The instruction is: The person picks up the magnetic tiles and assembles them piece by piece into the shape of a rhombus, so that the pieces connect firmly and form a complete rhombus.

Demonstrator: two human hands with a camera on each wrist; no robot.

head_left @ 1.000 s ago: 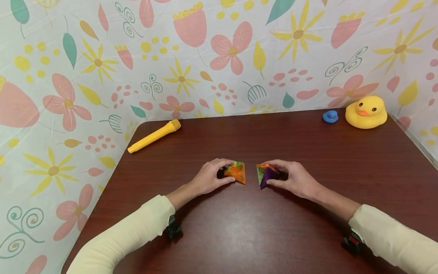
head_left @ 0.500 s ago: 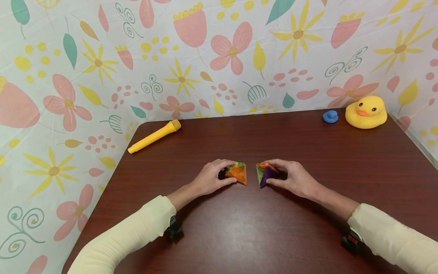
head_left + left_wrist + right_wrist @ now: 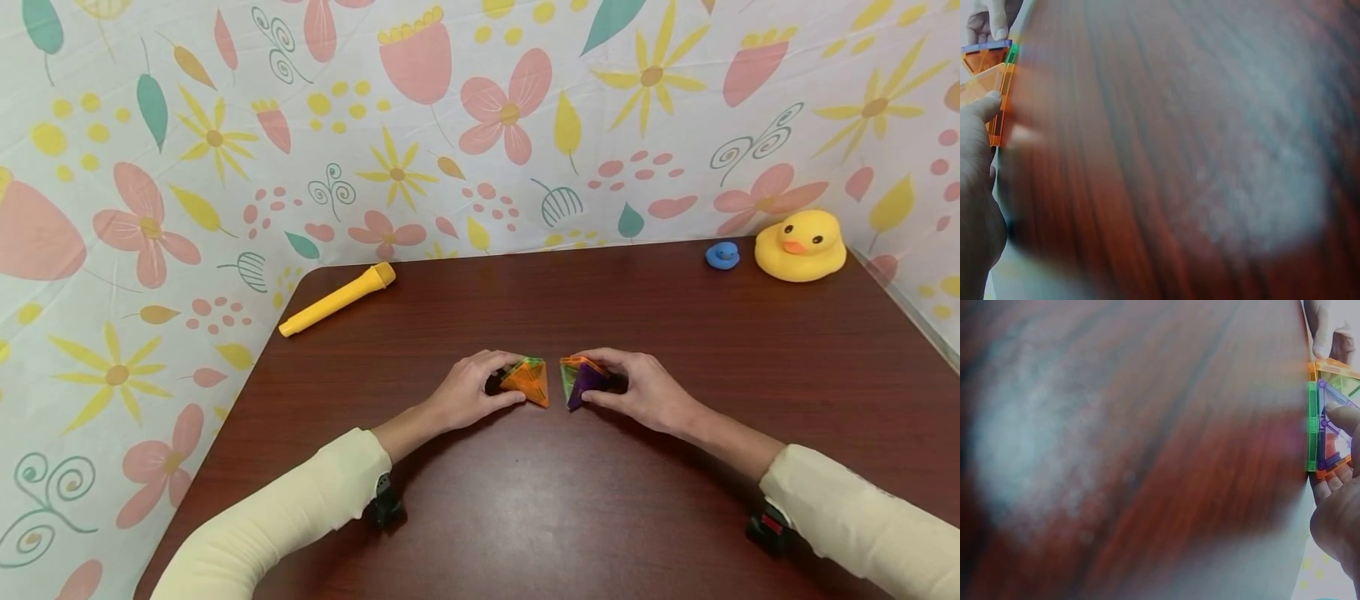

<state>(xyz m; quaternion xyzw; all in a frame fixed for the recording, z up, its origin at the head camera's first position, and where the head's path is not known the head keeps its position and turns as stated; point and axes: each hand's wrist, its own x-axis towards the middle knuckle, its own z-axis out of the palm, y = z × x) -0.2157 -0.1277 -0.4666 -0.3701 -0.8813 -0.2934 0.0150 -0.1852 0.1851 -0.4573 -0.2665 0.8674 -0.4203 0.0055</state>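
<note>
In the head view my left hand (image 3: 468, 393) pinches a small pyramid of orange and green see-through magnetic tiles (image 3: 529, 383), thumb in front and fingers behind. Facing it, my right hand (image 3: 651, 392) pinches a second magnetic-tile pyramid (image 3: 587, 380) in purple, orange and green. A narrow gap separates the two pyramids, both low over the middle of the table. The left wrist view has the orange pyramid (image 3: 1006, 87) at its left edge, under the thumb. At the right edge of the right wrist view, the purple and green pyramid (image 3: 1313, 425) shows its dark-edged tile frames.
A yellow toy microphone (image 3: 337, 299) lies at the table's back left. Toward the back right corner sit a small blue duck (image 3: 723, 256) and a large yellow duck (image 3: 801, 247). Behind the brown table (image 3: 480, 517) hangs a flower-print cloth (image 3: 450, 167).
My left hand has slid slightly to the right with its orange pyramid, narrowing the gap between the two pyramids. My right hand has stayed almost in place.
</note>
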